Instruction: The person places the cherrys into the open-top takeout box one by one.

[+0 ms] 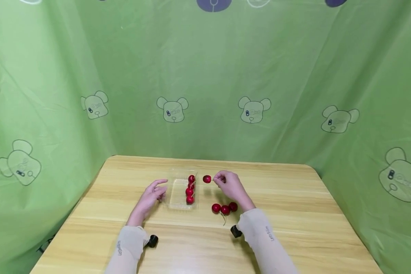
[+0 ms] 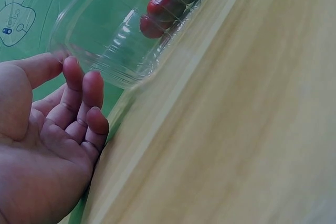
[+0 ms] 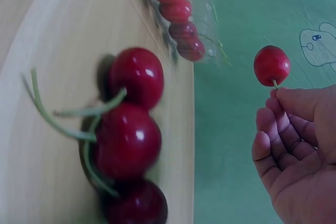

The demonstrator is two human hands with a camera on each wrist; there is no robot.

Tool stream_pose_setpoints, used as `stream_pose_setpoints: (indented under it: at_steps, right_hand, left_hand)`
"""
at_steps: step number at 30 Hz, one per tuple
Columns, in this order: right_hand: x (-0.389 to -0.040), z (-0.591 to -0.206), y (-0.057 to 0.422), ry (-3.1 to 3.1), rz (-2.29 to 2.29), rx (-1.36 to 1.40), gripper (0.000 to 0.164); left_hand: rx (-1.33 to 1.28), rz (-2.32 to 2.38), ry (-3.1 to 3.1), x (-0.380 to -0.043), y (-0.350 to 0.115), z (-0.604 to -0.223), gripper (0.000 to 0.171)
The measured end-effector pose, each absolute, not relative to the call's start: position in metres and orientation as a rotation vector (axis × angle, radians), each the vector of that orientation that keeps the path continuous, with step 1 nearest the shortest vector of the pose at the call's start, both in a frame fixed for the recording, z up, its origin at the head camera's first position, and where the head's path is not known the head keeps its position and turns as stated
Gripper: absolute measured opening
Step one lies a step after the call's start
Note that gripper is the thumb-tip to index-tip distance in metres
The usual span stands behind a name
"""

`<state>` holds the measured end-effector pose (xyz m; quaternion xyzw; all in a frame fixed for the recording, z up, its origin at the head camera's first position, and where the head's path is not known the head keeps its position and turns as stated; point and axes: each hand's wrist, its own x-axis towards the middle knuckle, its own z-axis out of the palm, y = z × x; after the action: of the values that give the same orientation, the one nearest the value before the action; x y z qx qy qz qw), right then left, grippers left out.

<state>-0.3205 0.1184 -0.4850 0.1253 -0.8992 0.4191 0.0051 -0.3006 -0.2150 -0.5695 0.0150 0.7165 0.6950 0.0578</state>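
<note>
One cherry, right hand pinching its stem, left hand relaxed

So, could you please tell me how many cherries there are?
8: four cherries in a row inside the clear container, one cherry held by its stem in the right hand, and three cherries together on the table. None seems hidden.

the right hand pinches a cherry by its stem.

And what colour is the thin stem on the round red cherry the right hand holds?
Green; the thin stem shows best in the right wrist view.
</note>
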Motion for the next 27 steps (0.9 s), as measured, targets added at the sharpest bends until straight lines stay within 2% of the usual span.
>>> stream_pose_setpoints:
  at_steps: [27]
  right_hand:
    - [-0.347, -0.489, 0.066, -2.791, 1.237, 0.483, 0.012]
  left_hand:
    - [0.09, 2.072, 2.177, -0.299, -0.216, -0.569, 0.049]
